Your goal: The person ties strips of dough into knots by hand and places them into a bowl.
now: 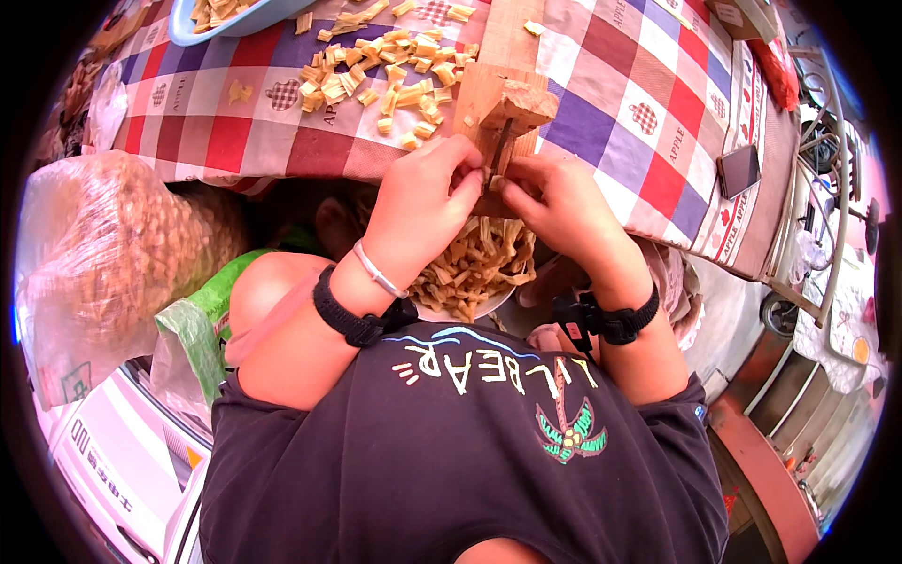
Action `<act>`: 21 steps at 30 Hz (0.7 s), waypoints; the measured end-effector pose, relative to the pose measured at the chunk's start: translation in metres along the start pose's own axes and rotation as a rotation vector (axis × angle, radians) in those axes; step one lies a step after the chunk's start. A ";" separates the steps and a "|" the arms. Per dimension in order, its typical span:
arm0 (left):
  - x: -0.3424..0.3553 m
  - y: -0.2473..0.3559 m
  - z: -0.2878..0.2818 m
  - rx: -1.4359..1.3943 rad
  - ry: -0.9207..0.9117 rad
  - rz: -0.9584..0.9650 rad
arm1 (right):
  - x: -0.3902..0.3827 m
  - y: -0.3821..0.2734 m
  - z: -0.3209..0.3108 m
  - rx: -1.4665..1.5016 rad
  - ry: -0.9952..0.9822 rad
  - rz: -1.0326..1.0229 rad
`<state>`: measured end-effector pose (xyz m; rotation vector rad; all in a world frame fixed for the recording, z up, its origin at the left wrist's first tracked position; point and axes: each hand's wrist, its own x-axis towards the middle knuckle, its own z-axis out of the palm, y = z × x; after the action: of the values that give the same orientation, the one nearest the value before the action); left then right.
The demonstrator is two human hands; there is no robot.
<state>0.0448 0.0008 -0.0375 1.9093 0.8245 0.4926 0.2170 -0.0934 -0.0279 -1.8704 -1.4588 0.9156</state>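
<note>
Our left hand [427, 193] and right hand [568, 207] flank the blade [503, 148], both pinched narrow; whether they grip anything we cannot tell. The block [520, 103] seemingly holds the blade, leaving both hands free. Strips [470, 273] fill a bowl [493, 305] below, within easy reach; pieces [338, 86] lie on the bench [606, 103].

From my remote seat I make out pale inverted lettering on the black shirt [451, 451] at six o'clock, repeated print across the checked tablecloth [691, 169] from ten to two, dark characters on a white panel [94, 451] at eight.
</note>
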 end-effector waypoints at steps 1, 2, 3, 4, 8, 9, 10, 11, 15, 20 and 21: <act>0.000 -0.001 -0.002 0.055 0.030 0.000 | -0.002 0.000 0.000 -0.021 -0.026 0.048; 0.000 -0.003 -0.005 0.110 0.064 0.002 | -0.004 0.000 -0.001 -0.045 -0.052 0.093; 0.000 -0.004 -0.008 0.166 0.098 0.004 | -0.005 -0.004 -0.006 0.053 -0.085 0.123; 0.001 -0.001 -0.012 0.151 0.209 0.052 | -0.007 -0.010 -0.014 0.150 -0.119 0.153; -0.008 0.014 -0.024 -0.028 0.176 0.114 | -0.018 -0.037 -0.031 0.636 -0.103 0.186; -0.014 0.016 -0.024 -0.156 0.020 0.100 | -0.019 -0.035 -0.038 0.689 -0.197 0.305; -0.020 0.018 -0.024 -0.283 -0.136 0.085 | -0.018 -0.036 -0.037 0.754 -0.171 0.267; -0.026 0.022 -0.016 -0.517 -0.246 -0.012 | -0.019 -0.036 -0.034 0.819 -0.139 0.233; -0.025 0.025 -0.025 -0.430 -0.388 -0.231 | -0.018 -0.020 -0.016 0.808 0.064 0.170; -0.018 0.016 -0.020 -0.101 -0.077 -0.079 | -0.011 -0.008 -0.001 0.648 0.189 0.171; -0.016 0.016 -0.019 -0.103 -0.055 -0.104 | -0.009 -0.005 -0.001 0.627 0.197 0.167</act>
<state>0.0265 -0.0040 -0.0148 1.7689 0.8418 0.4097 0.2130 -0.1015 -0.0219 -1.5601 -0.7797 1.0771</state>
